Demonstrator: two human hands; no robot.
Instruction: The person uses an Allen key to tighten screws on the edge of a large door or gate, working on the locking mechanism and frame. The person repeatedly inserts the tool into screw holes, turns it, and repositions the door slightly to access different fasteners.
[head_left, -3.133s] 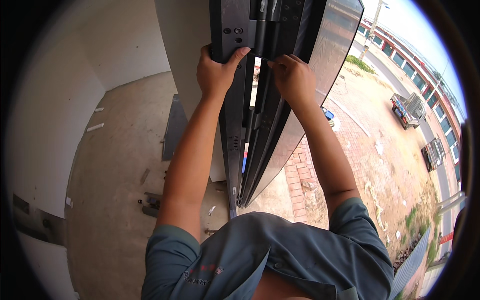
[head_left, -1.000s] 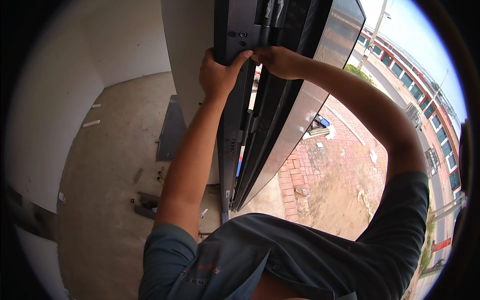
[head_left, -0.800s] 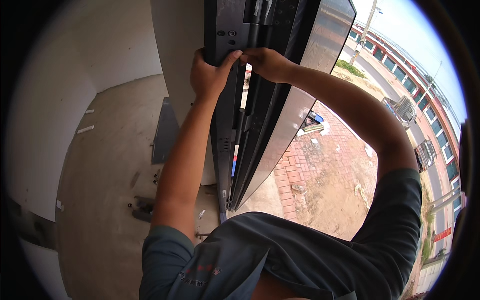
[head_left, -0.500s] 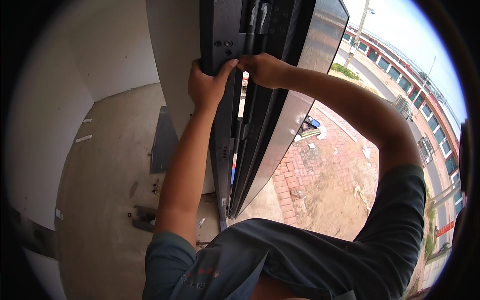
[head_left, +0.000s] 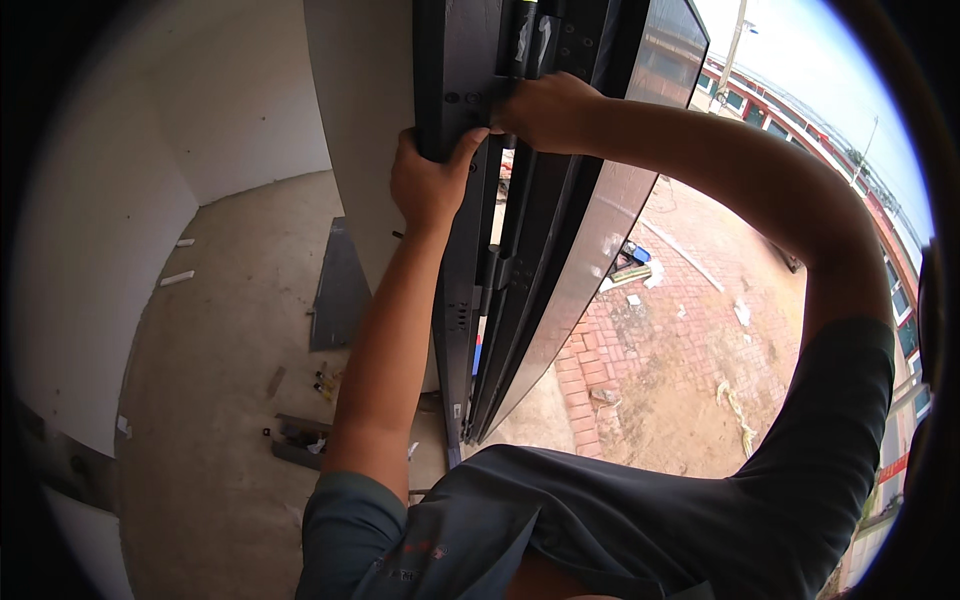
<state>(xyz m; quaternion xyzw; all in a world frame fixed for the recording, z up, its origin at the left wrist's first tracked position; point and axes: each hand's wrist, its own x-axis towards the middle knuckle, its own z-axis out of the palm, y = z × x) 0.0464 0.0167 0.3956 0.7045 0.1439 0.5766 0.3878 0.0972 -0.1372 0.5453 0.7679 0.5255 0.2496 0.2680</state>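
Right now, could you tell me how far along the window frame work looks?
Done: the dark frame stands upright against the white wall. In hand: the left hand grips its edge while the right hand works at the hinge. Left: loose parts on the floor.

Both hands (head_left: 432, 180) (head_left: 540, 108) grip dark window frame (head_left: 455, 260) up high.

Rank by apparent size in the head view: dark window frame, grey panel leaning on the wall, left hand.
1. dark window frame
2. grey panel
3. left hand, though nearness to the camera enlarges it, so its rank against the panel is unsure.
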